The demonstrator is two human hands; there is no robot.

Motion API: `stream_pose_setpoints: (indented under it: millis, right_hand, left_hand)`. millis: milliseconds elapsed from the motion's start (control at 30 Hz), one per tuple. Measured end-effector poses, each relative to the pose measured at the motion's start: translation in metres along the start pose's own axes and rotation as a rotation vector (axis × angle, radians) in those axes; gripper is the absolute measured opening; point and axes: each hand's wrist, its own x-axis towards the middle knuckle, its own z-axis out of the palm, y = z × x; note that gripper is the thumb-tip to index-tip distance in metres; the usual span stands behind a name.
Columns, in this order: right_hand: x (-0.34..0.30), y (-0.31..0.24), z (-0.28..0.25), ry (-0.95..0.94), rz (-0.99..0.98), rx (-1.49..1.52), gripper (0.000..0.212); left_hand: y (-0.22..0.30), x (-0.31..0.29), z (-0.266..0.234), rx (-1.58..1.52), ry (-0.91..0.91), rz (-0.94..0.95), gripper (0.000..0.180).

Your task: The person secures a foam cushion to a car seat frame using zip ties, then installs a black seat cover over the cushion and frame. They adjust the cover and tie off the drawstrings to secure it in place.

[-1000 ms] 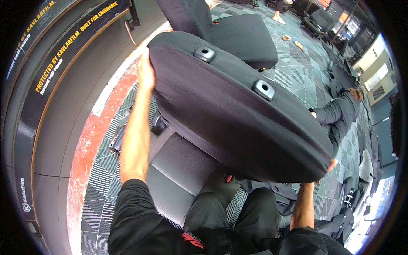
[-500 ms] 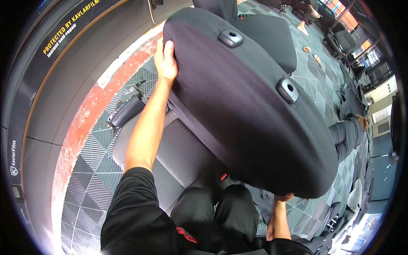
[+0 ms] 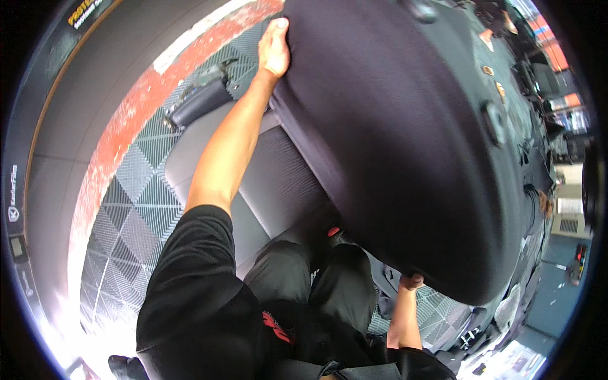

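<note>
A large dark car seat backrest (image 3: 392,139) fills the upper middle of the head view, tilted, with a headrest guide socket (image 3: 494,124) on its top edge. My left hand (image 3: 275,50) presses on its upper left side, thumb lying along the cover. Low down, my right hand (image 3: 411,281) holds the bottom edge; most of its fingers are hidden beneath. Under the backrest and in front of my knees rests a black leather seat cushion (image 3: 278,171), with a red seat-belt buckle button (image 3: 333,232) beside it.
A dark padded part with a bracket (image 3: 201,106) lies on the tiled floor (image 3: 130,221) to the left. Beyond it runs a red and white painted strip (image 3: 120,142) along a dark curved wall (image 3: 69,126). Dark items and other people are at the right.
The backrest now looks larger and closer, and sits farther up and right in view. Both hands keep their places on it; my left hand appears higher.
</note>
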Motion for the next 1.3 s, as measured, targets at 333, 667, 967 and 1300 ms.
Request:
stream_pose_setpoints:
  millis: [333,667,967,1300]
  right_hand:
    - [0.008,0.011,0.029,0.089,0.147,-0.220,0.070]
    - [0.047,-0.034,0.076,0.135,0.613,-0.567,0.058]
    - [0.307,-0.140,0.295,-0.271,0.705,-1.134,0.047]
    - [0.503,-0.028,0.518,-0.718,0.643,-1.267,0.037]
  left_hand:
    - [-0.086,-0.080,-0.031,0.068,0.068,-0.048,0.054]
    - [-0.058,-0.106,-0.030,0.261,0.263,0.005,0.038]
    - [-0.042,-0.156,-0.001,-0.555,0.544,-1.369,0.104]
    - [-0.070,-0.118,0.000,-0.035,0.662,-1.539,0.050]
